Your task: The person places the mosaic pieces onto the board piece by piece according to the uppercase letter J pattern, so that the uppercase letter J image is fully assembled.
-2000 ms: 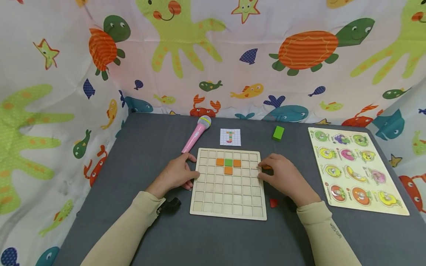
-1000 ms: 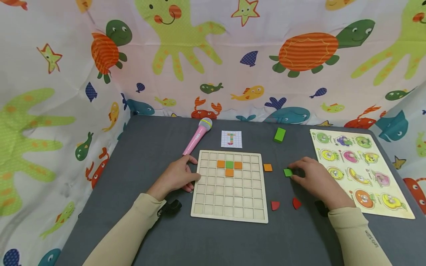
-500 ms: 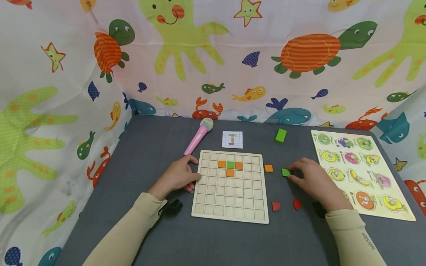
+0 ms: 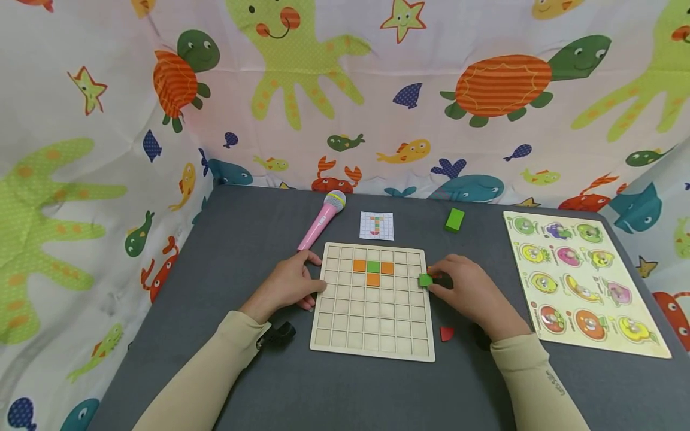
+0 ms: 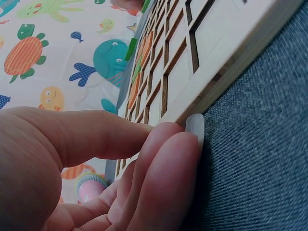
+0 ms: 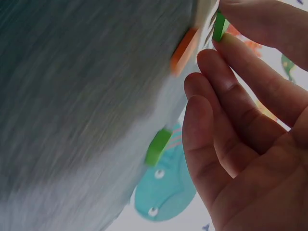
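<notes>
The wooden grid board (image 4: 356, 323) lies on the dark grey tabletop. Three orange square tiles, one of them this orange tile (image 4: 373, 279), surround a green tile (image 4: 373, 267) in its upper cells. My left hand (image 4: 286, 281) holds the board's left edge; the left wrist view shows thumb and fingers at that edge. Between thumb and forefinger, my right hand (image 4: 469, 290) pinches another green square tile (image 4: 425, 280) over the board's right edge. A loose orange tile (image 6: 184, 50) lies beside the board, mostly behind the right hand in the head view.
A red rounded piece (image 4: 446, 333) lies right of the board. Behind the board are a pink toy microphone (image 4: 320, 221), a patterned card (image 4: 377, 226) and a green block (image 4: 454, 220). A fruit picture board (image 4: 587, 281) occupies the right side; a printed curtain (image 4: 302, 137) hangs behind.
My right hand left the board's right side, took hold of the green tile farther right, and carried it leftward to the board's edge. The left hand stays at the left edge.
</notes>
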`<action>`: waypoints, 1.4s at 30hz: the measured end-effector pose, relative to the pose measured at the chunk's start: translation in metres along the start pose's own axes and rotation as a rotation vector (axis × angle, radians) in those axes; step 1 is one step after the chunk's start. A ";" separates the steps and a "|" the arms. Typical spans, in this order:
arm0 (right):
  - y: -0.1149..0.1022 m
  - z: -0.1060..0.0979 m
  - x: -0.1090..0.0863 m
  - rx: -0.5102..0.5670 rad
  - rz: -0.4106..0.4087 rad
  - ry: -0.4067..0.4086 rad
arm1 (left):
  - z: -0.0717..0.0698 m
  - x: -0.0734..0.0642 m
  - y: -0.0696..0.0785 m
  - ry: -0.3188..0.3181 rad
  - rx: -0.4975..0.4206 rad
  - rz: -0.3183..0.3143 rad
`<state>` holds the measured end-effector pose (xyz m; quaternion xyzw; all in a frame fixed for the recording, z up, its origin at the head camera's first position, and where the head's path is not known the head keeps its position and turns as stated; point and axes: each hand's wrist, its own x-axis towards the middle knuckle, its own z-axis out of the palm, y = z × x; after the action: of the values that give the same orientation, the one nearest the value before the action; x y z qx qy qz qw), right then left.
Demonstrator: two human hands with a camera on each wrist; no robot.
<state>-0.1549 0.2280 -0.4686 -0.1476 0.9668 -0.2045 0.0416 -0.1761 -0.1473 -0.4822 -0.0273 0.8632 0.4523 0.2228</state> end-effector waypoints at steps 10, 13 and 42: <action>-0.041 0.015 0.015 0.026 -0.080 -0.012 | 0.001 0.000 0.001 -0.002 -0.002 -0.002; -0.051 0.020 0.018 0.031 -0.102 -0.024 | 0.001 -0.001 0.002 -0.004 -0.001 -0.003; -0.082 0.036 0.021 0.013 -0.221 -0.040 | 0.000 0.000 0.003 0.000 0.005 -0.021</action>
<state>-0.1477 0.1364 -0.4683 -0.2573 0.9422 -0.2111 0.0391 -0.1766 -0.1455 -0.4803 -0.0355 0.8640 0.4477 0.2275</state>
